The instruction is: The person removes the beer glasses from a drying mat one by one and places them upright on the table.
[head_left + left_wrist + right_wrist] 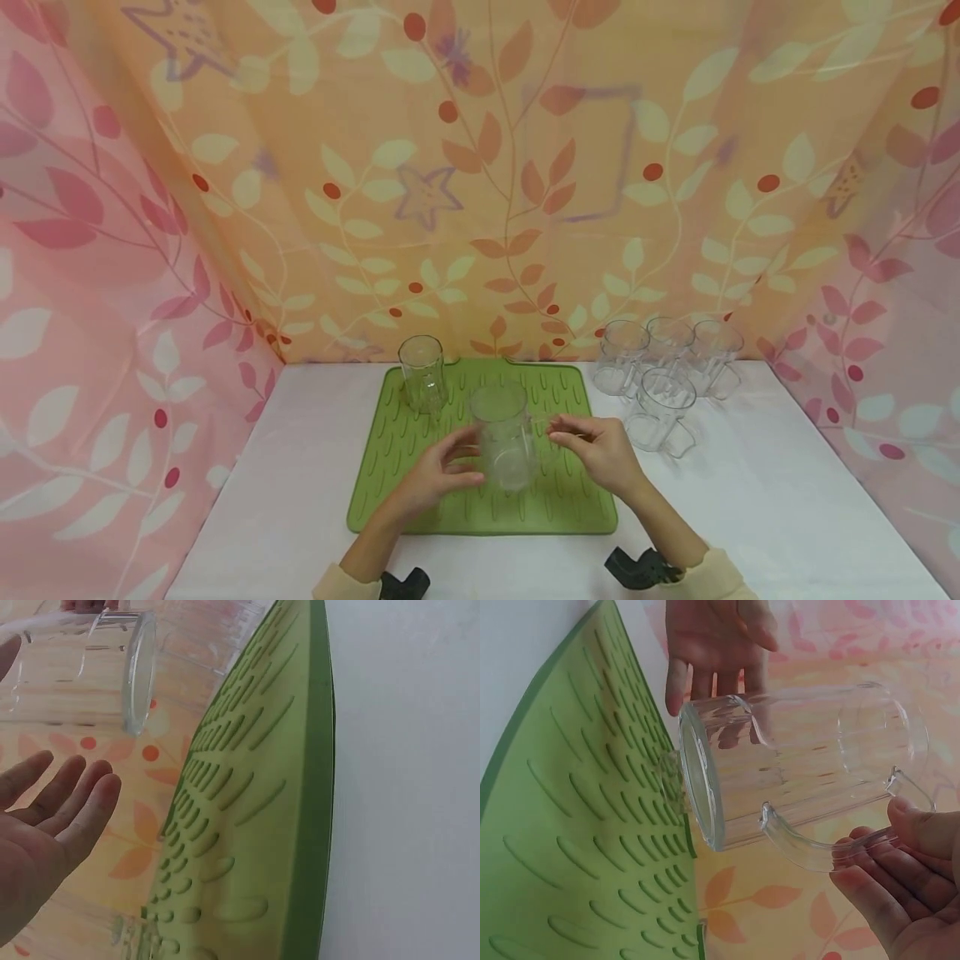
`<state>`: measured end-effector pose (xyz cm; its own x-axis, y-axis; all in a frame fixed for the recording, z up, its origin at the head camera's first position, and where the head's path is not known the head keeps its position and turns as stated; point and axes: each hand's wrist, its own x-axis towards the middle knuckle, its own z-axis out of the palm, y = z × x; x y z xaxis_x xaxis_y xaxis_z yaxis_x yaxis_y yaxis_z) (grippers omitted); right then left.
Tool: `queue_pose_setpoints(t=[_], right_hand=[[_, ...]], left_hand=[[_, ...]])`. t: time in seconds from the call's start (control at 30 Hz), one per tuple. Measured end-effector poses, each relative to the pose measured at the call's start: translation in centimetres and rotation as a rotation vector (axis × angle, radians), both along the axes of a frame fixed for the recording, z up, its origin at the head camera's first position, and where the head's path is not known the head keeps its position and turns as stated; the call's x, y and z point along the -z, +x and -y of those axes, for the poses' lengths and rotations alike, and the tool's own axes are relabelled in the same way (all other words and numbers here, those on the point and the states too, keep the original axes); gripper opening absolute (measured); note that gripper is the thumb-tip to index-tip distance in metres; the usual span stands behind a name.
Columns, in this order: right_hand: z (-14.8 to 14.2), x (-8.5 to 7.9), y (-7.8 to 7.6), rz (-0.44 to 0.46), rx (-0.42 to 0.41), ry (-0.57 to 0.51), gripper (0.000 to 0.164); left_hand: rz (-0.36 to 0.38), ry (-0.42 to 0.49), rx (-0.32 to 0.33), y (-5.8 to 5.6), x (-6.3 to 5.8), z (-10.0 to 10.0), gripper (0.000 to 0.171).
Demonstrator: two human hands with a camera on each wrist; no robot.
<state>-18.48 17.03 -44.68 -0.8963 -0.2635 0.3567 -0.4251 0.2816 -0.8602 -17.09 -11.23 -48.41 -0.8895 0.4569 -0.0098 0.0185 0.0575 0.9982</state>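
A clear glass mug (506, 442) is held upright above the green drying mat (555, 512). My right hand (600, 450) pinches its handle between thumb and fingers; in the right wrist view the handle (810, 851) lies against the fingertips. On the mug's other side is my left hand (442, 475), its fingers extended. A gap shows between those fingers (97, 802) and the mug's wall (75, 682) in the left wrist view. Another glass mug (422, 375) stands at the mat's back left corner.
Several more clear glass mugs (663, 400) stand grouped on the white table (735, 492), right of the mat. Patterned cloth walls (480, 250) enclose the back and both sides. Each wrist carries a black device (641, 568).
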Motion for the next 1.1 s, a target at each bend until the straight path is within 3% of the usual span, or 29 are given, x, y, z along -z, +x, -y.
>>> queue_pose_setpoints(t=[0.4,1.1], right_hand=[[-1.2,-0.4,-0.4,-0.134,0.074,-0.012,0.022],[-4.8,-2.6,-0.9,-0.238,0.259,-0.063,0.025]], left_hand=[[-0.029,-0.103,-0.078,0.4,0.7,1.0,0.07],[-0.072,-0.219,-0.282,1.4,1.1,3.7,0.067]])
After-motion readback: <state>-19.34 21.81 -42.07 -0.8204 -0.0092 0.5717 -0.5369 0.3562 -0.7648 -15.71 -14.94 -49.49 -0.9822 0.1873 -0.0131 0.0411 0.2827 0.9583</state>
